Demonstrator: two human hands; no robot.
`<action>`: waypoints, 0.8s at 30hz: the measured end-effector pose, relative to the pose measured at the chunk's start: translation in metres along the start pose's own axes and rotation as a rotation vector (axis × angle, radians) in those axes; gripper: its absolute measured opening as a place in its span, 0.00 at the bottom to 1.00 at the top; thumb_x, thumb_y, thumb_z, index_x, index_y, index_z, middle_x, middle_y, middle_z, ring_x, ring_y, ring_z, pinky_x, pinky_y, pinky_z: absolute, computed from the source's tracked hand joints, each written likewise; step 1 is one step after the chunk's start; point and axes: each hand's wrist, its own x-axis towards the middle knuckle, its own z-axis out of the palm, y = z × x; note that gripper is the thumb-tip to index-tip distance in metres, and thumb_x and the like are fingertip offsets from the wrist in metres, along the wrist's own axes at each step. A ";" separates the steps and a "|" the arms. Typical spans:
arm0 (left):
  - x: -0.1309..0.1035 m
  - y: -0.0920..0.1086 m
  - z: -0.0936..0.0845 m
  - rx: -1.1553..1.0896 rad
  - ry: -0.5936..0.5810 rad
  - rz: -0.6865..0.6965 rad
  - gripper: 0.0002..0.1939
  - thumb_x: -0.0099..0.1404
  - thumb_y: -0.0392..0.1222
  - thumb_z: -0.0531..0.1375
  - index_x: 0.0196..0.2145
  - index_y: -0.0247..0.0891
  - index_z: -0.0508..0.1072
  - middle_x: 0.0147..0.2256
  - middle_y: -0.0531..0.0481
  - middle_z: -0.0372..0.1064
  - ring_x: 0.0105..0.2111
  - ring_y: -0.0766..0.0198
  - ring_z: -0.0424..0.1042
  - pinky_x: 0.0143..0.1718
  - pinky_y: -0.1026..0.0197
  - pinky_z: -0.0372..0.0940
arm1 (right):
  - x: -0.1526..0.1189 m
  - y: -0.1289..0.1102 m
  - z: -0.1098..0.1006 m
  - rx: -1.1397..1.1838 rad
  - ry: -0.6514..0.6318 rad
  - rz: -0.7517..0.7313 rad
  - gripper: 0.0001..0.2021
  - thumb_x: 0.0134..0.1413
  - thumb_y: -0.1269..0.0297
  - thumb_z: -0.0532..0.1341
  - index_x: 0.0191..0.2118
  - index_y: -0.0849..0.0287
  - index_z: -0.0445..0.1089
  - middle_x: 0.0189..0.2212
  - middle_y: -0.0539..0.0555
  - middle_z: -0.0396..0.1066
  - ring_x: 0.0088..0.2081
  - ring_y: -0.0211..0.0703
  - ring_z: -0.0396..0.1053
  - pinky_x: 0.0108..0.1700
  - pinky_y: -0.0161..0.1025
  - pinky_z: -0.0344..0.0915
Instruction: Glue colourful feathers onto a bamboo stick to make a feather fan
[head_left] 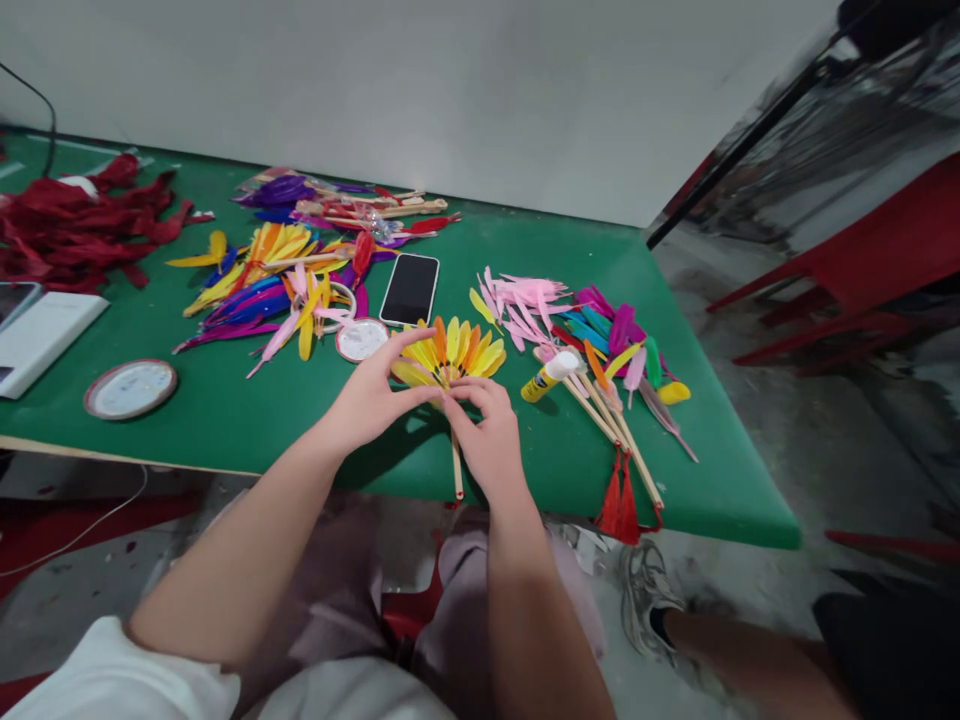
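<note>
A fan of yellow and orange feathers [469,350] on a wooden stick [457,465] lies near the table's front edge. My left hand [375,395] is at the fan's left side, its thumb and fingers closed round a yellow feather there. At the fan's base my right hand [486,430] has its fingers pinched together; what lies between the fingertips is too small to make out. A yellow glue stick with a white cap [551,376] is just right of my right hand. Behind my left hand are a round white lid [361,340] and a phone [410,290].
Pink feathers [525,300], mixed feathers [611,330] and sticks with red tassels [619,500] lie right on the green table [720,470]. More feathers [255,290], red cloth strips [82,225], a white box [52,335] and another lid [130,389] are left. A person's leg [742,650] shows lower right.
</note>
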 end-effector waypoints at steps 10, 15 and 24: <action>-0.001 0.002 -0.006 -0.106 0.311 0.024 0.30 0.50 0.42 0.63 0.51 0.43 0.60 0.26 0.55 0.66 0.26 0.66 0.69 0.31 0.60 0.67 | 0.009 0.016 -0.047 0.130 0.728 0.109 0.23 0.42 0.61 0.63 0.47 0.57 0.60 0.42 0.55 0.66 0.45 0.43 0.66 0.43 0.42 0.63; -0.007 0.011 -0.005 -0.125 0.382 0.110 0.32 0.51 0.41 0.63 0.53 0.42 0.57 0.22 0.57 0.64 0.23 0.68 0.68 0.31 0.61 0.67 | 0.016 0.045 -0.045 -0.004 0.380 0.220 0.41 0.39 0.61 0.64 0.59 0.55 0.44 0.49 0.60 0.63 0.49 0.46 0.63 0.51 0.47 0.58; -0.020 0.040 0.009 -0.066 0.675 0.178 0.29 0.53 0.39 0.62 0.51 0.46 0.58 0.34 0.53 0.67 0.27 0.70 0.68 0.32 0.63 0.66 | 0.005 -0.010 -0.049 0.382 0.405 0.263 0.25 0.50 0.56 0.55 0.55 0.50 0.50 0.36 0.54 0.70 0.24 0.39 0.70 0.23 0.34 0.64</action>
